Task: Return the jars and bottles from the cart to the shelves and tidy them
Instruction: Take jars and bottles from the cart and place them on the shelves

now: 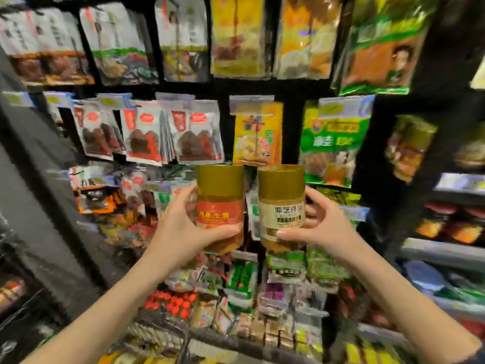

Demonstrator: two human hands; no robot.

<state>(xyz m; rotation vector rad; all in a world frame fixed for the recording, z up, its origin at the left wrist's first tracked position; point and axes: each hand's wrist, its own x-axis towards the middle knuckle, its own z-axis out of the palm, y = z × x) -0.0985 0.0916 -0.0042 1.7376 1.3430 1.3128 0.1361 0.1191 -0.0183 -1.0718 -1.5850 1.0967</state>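
A: In the centre of the frame, the left hand (183, 227) wraps the red-label jar (220, 208), thumb low across the front and fingers behind. Firm hold.
B: Right side?
A: The right hand (322, 224) grips the pale-label jar (282, 208) the same way, thumb at the label's lower edge. Both jars are upright, gold lids up, side by side with a narrow gap. They're held in the air, not on any shelf.
B: Behind them?
A: Hanging snack packets (194, 132) fill the upper and middle frame. No jars among them. There's a shelf edge (441, 248) at right middle, its contents blurred. The cart rim (210, 334) runs along the bottom, with blurred goods around it.
B: Step?
A: Carrying, I'd say. Two jars in hand, neither placed yet.
B: How to do it well?
A: My call: find the jar shelf first, because this peg wall isn't it. Set one jar down at a time, base flat, label facing out. Don't let the two knock together. Can't tell if they're glass or plastic. The grips sit low on the bodies, so hold the jars upright while moving.
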